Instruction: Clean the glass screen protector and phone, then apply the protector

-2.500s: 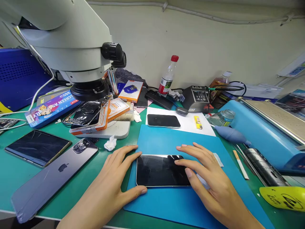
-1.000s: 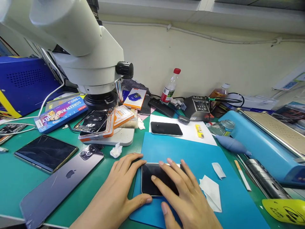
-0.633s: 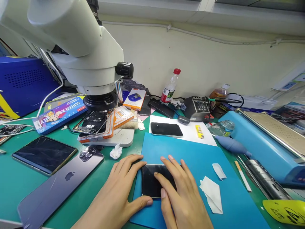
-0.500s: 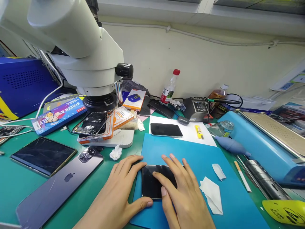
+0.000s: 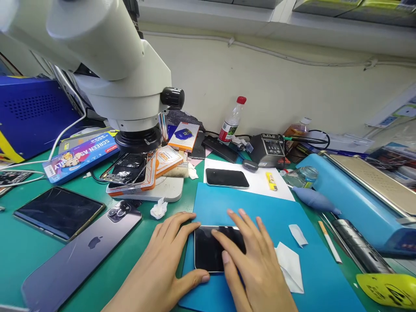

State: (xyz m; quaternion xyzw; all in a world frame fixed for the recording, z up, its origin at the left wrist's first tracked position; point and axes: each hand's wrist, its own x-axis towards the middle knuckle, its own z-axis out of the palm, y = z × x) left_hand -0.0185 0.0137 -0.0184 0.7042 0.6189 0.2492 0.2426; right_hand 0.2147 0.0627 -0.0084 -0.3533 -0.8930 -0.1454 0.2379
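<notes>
A smartphone [image 5: 204,255] with a dark screen lies face up on the blue mat, its right end partly covered. My left hand [image 5: 169,255] grips its left end, with the forefinger at the upper corner and the thumb along the near edge. Over the right part of the screen is my right hand [image 5: 260,260], fingers spread. Its forefinger touches the glass and the thumb rests by the near edge. Two pieces of white paper, a larger folded one [image 5: 290,268] and a small one [image 5: 298,235], lie right of my right hand.
Left are a purple phone back [image 5: 84,251], a dark-screened device [image 5: 60,212] and a microscope [image 5: 130,86] over stacked boxes. Behind the mat [image 5: 227,197] lies another phone [image 5: 226,178] on white paper. A blue machine [image 5: 357,203], blower bulb [image 5: 313,198] and cigarette [image 5: 329,242] are right.
My right hand has shifted slightly to the right across the screen, uncovering a little more of it. My left hand keeps its place at the phone's left end.
</notes>
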